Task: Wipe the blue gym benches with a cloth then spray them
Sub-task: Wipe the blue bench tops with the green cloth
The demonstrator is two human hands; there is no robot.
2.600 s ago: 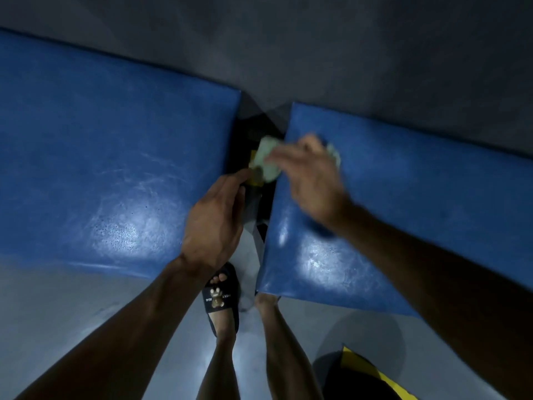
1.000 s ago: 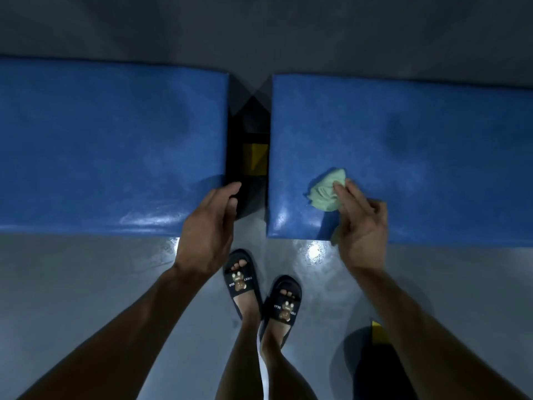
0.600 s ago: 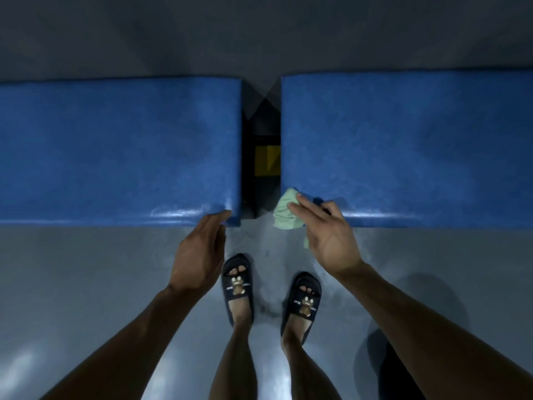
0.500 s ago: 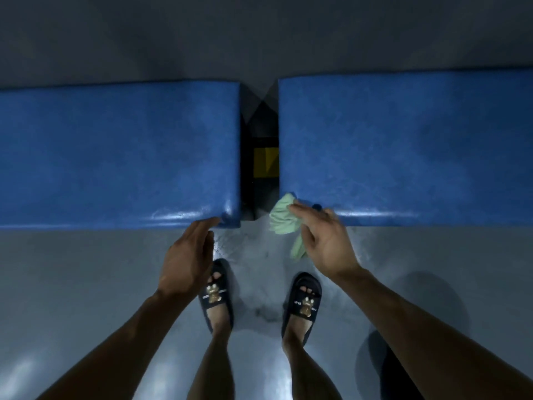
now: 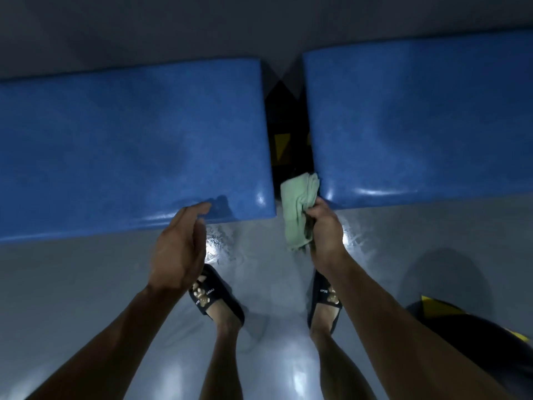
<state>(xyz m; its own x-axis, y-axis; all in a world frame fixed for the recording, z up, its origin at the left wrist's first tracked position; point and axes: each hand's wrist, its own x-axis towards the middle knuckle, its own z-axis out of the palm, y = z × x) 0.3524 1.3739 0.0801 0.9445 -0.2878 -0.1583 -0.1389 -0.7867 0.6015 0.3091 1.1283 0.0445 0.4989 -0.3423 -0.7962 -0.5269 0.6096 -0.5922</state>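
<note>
The right hand (image 5: 324, 229) grips the green cloth (image 5: 298, 210) — it hangs long, near to far, between the two blue benches (image 5: 129, 140). The left hand (image 5: 178, 249) is loose — holding nothing.

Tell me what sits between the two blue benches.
Head view: between left bench and right bench, a dark gap with a yellow patch; the green cloth hangs at its front.

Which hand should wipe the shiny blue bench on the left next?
Probably the right hand. It already grips the crumpled pale green cloth, hanging in the gap just beside the left blue padded bench. The left hand is open and empty at that bench's front edge.
</note>
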